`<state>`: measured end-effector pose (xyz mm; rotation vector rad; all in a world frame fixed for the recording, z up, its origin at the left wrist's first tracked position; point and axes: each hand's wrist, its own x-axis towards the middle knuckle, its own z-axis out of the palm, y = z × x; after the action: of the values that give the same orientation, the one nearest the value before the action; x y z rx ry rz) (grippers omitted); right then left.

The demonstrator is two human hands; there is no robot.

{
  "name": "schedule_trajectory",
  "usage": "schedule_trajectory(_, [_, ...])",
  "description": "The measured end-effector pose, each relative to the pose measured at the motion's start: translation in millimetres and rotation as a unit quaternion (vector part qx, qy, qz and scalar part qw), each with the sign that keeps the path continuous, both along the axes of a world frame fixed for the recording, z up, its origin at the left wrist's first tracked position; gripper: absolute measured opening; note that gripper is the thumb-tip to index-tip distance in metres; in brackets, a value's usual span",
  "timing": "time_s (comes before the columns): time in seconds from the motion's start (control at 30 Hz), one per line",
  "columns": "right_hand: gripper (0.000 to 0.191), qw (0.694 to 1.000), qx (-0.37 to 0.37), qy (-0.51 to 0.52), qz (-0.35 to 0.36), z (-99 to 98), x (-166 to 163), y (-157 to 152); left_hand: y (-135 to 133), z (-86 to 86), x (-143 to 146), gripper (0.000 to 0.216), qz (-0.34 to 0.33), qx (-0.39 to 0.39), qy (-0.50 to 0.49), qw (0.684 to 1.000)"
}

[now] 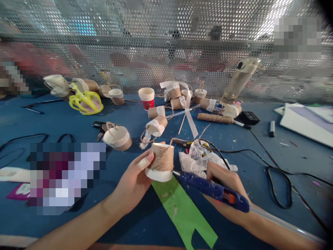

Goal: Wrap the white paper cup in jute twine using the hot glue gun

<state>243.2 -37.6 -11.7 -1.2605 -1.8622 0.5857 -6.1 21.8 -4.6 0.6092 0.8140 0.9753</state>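
Note:
My left hand [134,182] is closed around a small paper cup [162,159] wrapped in brown twine. The cup is tilted a little, its bare white band at the bottom. My right hand [229,187] grips a blue glue gun [212,187] with a clear glue stick coming out of its back end. The gun's metal nozzle is at the cup's lower right edge, where the twine meets the white band; whether it touches, I cannot tell. Below the cup lies a green strip [179,208] with a notched end. White lace [194,159] lies bunched beyond the gun.
Several twine-wrapped cups, among them one with a handle [118,138], stand or lie about the blue table [145,222]. Further back are a red cup [147,99], a twine roll [215,118], a yellow basket-like object [85,104] and a bottle [239,80]. Black cords [279,187] cross the right side.

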Motion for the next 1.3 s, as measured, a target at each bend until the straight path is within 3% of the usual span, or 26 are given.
schedule_trajectory(0.23, [0.029, 1.000, 0.006, 0.003, 0.020, -2.3, 0.7, -2.3, 0.2, 0.7, 2.5, 0.026, -0.006, 0.008, 0.003, 1.000])
schedule_trajectory(0.57, [0.030, 1.000, -0.008, 0.003, -0.004, 0.4, 0.1, 2.3, 1.0, -2.5, 0.2, 0.015, 0.015, 0.006, -0.036, 0.999])
schedule_trajectory(0.9, [0.031, 0.997, -0.041, 0.051, -0.029, -4.2, 8.6, 4.4, 2.9, 2.2, -0.1, 0.014, 0.019, 0.017, -0.023, 0.999])
schedule_trajectory(1.0, [0.027, 0.992, -0.014, 0.112, -0.047, -4.3, 7.5, 5.7, -0.5, 3.3, 0.1, 0.025, -0.013, 0.023, 0.016, 1.000])
schedule_trajectory(1.13, [0.023, 0.987, 0.026, 0.144, -0.062, 0.1, -3.4, 10.8, -6.4, 4.1, 3.0, 0.039, -0.112, 0.031, 0.064, 0.991])
schedule_trajectory(1.3, [0.020, 0.980, 0.033, 0.186, 0.061, -1.4, -5.7, 20.1, -9.8, 2.1, 5.1, 0.038, -0.177, 0.059, 0.094, 0.978])
